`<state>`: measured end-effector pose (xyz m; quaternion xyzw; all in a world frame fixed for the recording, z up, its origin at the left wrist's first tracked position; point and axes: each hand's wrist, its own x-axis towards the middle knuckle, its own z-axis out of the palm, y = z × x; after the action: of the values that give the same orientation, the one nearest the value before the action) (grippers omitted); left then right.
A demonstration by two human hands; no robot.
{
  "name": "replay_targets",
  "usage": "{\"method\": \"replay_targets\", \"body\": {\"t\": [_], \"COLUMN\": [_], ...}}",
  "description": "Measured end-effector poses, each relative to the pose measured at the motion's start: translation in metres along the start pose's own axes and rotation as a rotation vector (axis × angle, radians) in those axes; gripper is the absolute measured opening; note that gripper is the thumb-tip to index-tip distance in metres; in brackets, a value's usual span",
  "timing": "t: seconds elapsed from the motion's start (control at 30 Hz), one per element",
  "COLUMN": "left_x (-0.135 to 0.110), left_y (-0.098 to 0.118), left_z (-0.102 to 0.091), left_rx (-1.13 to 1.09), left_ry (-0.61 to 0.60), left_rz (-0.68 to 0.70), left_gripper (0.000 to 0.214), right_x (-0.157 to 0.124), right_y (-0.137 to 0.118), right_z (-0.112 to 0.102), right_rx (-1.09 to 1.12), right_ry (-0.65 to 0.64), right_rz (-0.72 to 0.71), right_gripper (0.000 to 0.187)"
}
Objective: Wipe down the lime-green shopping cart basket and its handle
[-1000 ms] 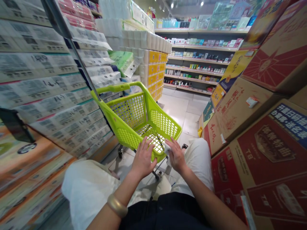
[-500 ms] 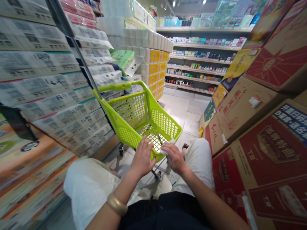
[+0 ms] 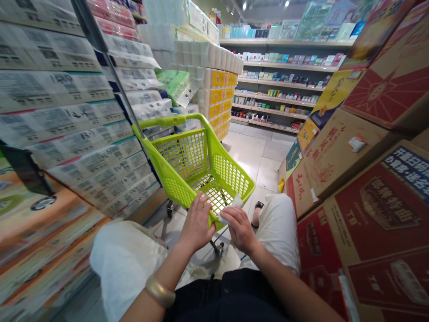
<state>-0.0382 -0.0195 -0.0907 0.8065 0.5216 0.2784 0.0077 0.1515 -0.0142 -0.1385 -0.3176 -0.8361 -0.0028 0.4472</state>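
Observation:
In front of me stands a lime-green plastic shopping cart (image 3: 231, 172) with a lattice basket, its near rim between my knees. My left hand (image 3: 197, 223) grips that near rim, fingers over the inner side and thumb outside. Just to the right, my right hand (image 3: 240, 227) presses a crumpled white tissue (image 3: 237, 201) against the rim near the corner. Part of the tissue is hidden under the fingers. Inside the basket I see only its slatted floor.
Stacked paper packs (image 3: 60, 120) rise on the left, behind a dark phone-like screen (image 3: 27, 170). Cardboard boxes (image 3: 335, 147) wall the right side. Shelves of small goods (image 3: 278, 85) stand at the back, beyond the pale tiled floor (image 3: 250, 143).
My right hand has slid slightly left along the rim with the tissue, closer to my left hand. The left hand keeps its hold, and the cart looks nearly unmoved.

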Motion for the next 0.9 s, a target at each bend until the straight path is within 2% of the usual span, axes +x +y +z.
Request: {"method": "replay_targets", "body": {"t": [0.1,0.17,0.23,0.3,0.37,0.5,0.57,0.63,0.7,0.83,0.9], "left_x": [-0.003,-0.004,-0.004,-0.004,-0.005,-0.007,-0.009,-0.011,-0.013,-0.013,-0.012], "left_y": [-0.001,-0.001,0.001,0.002,0.002,0.001,0.000,-0.001,-0.002,-0.004,-0.004], "left_z": [-0.004,-0.004,-0.003,-0.002,0.000,-0.001,-0.003,-0.006,-0.008,-0.008,-0.007], "left_rx": [0.016,0.024,0.025,0.017,0.010,0.022,0.033,0.039,0.041,0.035,0.024], "left_ry": [-0.007,-0.006,-0.003,0.001,0.007,0.002,-0.012,-0.024,-0.028,-0.033,-0.031], "left_rz": [0.000,-0.009,-0.016,-0.022,-0.029,-0.031,-0.031,-0.038,-0.051,-0.052,-0.042], "left_gripper": [0.034,0.033,0.033,0.034,0.034,0.036,0.036,0.036,0.035,0.033,0.033], "right_x": [0.003,0.007,0.011,0.012,0.013,0.014,0.016,0.016,0.015,0.017,0.018], "right_y": [0.034,0.061,0.077,0.075,0.055,0.004,-0.008,-0.003,0.014,0.050,0.050], "right_z": [-0.010,-0.018,-0.023,-0.023,-0.019,-0.010,-0.009,-0.011,-0.016,-0.024,-0.022], "right_rx": [-0.097,-0.181,-0.241,-0.260,-0.249,-0.136,-0.057,-0.034,-0.068,-0.155,-0.140], "right_ry": [0.072,0.170,0.264,0.291,0.226,0.094,0.079,0.059,0.055,0.141,0.163], "right_rz": [0.017,0.109,0.210,0.258,0.235,0.080,0.008,-0.002,0.053,0.201,0.245], "right_gripper": [0.045,0.042,0.040,0.039,0.038,0.044,0.049,0.050,0.048,0.043,0.040]}}
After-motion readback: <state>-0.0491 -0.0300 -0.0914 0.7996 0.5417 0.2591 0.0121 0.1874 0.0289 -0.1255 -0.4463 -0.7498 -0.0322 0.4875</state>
